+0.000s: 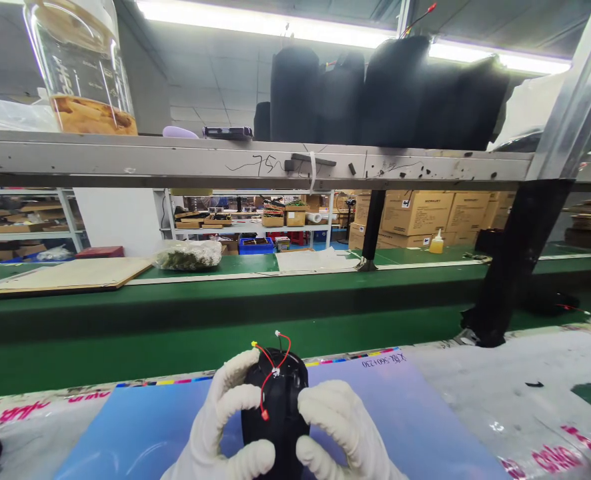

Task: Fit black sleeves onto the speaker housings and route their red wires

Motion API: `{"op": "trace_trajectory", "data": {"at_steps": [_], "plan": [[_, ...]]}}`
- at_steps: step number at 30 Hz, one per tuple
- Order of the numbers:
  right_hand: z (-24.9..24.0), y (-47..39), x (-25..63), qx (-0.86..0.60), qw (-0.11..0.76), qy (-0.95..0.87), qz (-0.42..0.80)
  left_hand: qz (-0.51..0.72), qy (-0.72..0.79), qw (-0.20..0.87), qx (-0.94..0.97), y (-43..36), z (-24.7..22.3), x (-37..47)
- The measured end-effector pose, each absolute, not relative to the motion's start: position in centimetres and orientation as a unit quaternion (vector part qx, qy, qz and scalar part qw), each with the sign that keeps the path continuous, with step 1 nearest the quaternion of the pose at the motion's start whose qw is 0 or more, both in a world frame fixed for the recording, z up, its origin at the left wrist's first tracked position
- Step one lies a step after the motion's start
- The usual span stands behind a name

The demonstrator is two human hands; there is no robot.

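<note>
Between my two white-gloved hands is a black rounded housing point(281, 407), held over a blue sheet point(405, 420) on the bench. From its upper part come thin wires point(274, 363), mostly red, that end in small white, yellow and red connectors. My left hand point(235, 413) grips the housing's left side, fingers curled along its edge and thumb on the front. On the right side, my right hand point(338, 427) presses bent fingers and thumb against it. The housing's lower end runs out of the picture, and its back is hidden.
A green conveyor belt point(175, 333) runs beyond the bench. Overhead, a metal shelf point(165, 157) carries a glass jar point(88, 73) and several black cylindrical pieces point(343, 93). A post wrapped in black point(513, 267) stands at right. Cartons point(415, 213) are stacked farther back.
</note>
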State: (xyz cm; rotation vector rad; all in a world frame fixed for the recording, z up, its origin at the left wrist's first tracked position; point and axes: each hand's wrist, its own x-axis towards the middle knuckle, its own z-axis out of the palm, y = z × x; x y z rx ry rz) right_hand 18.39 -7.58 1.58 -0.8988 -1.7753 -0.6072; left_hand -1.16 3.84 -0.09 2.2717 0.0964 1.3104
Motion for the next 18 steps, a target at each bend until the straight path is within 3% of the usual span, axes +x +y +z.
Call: {"op": "trace_trajectory", "data": {"at_steps": [6,9,12,14,18], "plan": [[2.9,-6.9,18.1,-0.333,0.516,-0.746,-0.259,0.518,0.117,0.205,0.822,2.0,0.3,0.1],[5.2,-7.7,17.9,-0.363,0.493,-0.775,-0.156,0.519,0.134,0.214,0.817,2.0,0.6,0.4],[6.8,-8.6,18.1,-0.405,0.446,-0.797,-0.037,0.568,0.112,0.289,0.763,2.9,0.9,-0.2],[6.9,-8.8,18.5,-0.411,0.453,-0.791,-0.022,0.603,0.101,0.313,0.727,3.6,0.9,-1.3],[6.3,-8.8,19.3,-0.435,0.464,-0.772,-0.014,0.598,0.095,0.250,0.756,3.9,0.6,-3.4]]}}
